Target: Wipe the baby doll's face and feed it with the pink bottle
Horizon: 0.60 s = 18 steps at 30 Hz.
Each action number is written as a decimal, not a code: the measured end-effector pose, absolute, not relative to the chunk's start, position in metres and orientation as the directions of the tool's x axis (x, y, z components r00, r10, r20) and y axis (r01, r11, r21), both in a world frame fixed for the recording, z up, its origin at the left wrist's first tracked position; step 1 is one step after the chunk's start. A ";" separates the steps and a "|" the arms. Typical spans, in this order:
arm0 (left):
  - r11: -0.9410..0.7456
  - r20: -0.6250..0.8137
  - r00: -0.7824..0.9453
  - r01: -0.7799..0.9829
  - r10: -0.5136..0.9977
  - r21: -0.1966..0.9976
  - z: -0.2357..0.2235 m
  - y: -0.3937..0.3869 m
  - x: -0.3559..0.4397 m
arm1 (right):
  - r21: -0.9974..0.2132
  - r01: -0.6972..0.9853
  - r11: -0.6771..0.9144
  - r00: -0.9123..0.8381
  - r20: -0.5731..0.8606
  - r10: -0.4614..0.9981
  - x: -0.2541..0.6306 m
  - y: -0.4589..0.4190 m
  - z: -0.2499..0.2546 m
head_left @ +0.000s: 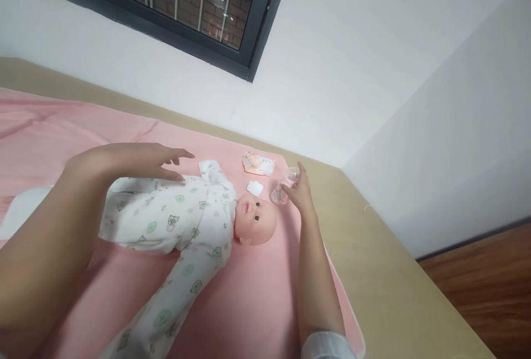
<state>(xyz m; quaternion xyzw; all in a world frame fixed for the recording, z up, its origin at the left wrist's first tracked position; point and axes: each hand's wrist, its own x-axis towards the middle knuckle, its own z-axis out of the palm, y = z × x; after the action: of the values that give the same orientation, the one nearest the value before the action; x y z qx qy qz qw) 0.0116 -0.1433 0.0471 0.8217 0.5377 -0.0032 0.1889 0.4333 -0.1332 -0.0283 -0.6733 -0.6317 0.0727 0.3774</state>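
A baby doll lies on its back in a white long-sleeved suit with a green and brown animal print, its head to the right. Over the doll's chest hovers my left hand, fingers stretched out and holding nothing. My right hand is beyond the doll's head, thumb and fingers around a small clear plastic cup. Touching or very near it, a second clear round piece rests on the pink sheet; whether the two are joined I cannot tell. A small folded white pad lies beside the doll's face.
A soft white and orange packet lies near the sheet's far edge. The pink sheet covers much of a light wooden table. A white wall with a dark-framed window borders the far side.
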 end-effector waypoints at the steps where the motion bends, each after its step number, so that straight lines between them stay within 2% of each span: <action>1: -0.348 -0.213 0.421 0.885 0.882 0.308 0.047 -0.143 0.012 | -0.607 0.789 0.088 0.178 0.363 0.915 0.432 -0.135 -0.026; 7: -0.333 -0.223 0.407 0.892 0.886 0.305 0.048 -0.143 0.013 | -0.608 0.783 0.128 0.132 0.365 0.922 0.427 -0.143 -0.025; 13: -0.330 -0.226 0.403 0.895 0.887 0.300 0.047 -0.144 0.013 | -0.628 0.776 0.056 0.159 0.282 0.946 0.435 -0.151 -0.014; 15: -0.331 -0.223 0.405 0.893 0.887 0.304 0.047 -0.143 0.012 | -0.616 0.781 0.106 0.166 0.367 0.915 0.434 -0.153 -0.006; 18: -0.330 -0.217 0.404 0.892 0.889 0.310 0.045 -0.141 0.011 | -0.582 0.768 0.267 0.146 0.565 0.812 0.423 -0.154 0.005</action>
<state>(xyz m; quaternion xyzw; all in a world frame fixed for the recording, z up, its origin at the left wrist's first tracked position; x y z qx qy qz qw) 0.0110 -0.1414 0.0449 0.8154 0.5459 -0.0040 0.1927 0.4234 -0.1541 0.0045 -0.6049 -0.6529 0.0239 0.4552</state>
